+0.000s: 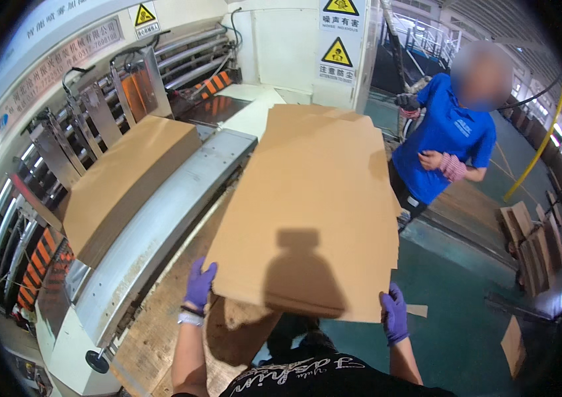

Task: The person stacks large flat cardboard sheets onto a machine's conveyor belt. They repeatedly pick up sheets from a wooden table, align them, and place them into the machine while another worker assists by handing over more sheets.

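Note:
In front of me lies a stack of large brown cardboard sheets [307, 192], its far and right edges uneven. My left hand [199, 283], in a purple glove, grips the near left corner with the thumb at the edge. At the near right corner my right hand [395, 311], gloved the same way, is closed on the sheets' edge; its fingers are partly hidden. A shadow falls across the near part of the top sheet. To the left, another stack of cardboard sheets [132, 175] rests against the machine's upright metal plates [99, 116].
A metal rail [168, 218] runs between the two stacks, beside a wooden board [155, 344]. At the right stands a co-worker [449, 132] in a blue shirt. More cardboard pieces [535, 245] lean at the far right, and a loose scrap [512, 344] lies on the green floor.

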Motion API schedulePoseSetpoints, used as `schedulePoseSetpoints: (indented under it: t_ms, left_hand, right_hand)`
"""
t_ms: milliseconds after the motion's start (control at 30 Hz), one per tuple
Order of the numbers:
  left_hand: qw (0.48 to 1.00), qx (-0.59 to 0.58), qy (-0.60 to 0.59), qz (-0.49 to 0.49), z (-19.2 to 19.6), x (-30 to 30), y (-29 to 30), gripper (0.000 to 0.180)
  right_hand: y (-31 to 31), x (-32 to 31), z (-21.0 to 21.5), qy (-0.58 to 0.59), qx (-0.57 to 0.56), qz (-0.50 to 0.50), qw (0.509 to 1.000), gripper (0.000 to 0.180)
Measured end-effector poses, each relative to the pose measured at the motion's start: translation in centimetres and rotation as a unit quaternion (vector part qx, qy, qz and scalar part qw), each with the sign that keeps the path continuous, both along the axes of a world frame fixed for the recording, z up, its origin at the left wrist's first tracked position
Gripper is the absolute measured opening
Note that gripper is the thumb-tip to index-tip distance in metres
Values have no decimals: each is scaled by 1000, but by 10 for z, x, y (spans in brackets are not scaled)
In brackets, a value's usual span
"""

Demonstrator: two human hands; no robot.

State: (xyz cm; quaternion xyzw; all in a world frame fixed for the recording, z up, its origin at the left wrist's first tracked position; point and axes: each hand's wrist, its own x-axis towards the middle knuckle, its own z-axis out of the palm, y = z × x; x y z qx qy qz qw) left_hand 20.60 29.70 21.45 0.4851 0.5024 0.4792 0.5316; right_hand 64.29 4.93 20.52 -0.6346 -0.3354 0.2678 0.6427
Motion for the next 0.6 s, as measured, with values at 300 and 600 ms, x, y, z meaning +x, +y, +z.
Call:
schedulePoseSetpoints:
  t_ms: [300, 600]
  left_hand:
    - [970, 73, 102, -208, -108, -157, -123, 42]
    - [957, -164, -217, -105, -20, -104, -148, 50]
  right_hand:
    - [-59, -13, -31, 364, -21, 118, 924, 51]
    - [-42, -16, -6, 186, -69, 167, 966, 43]
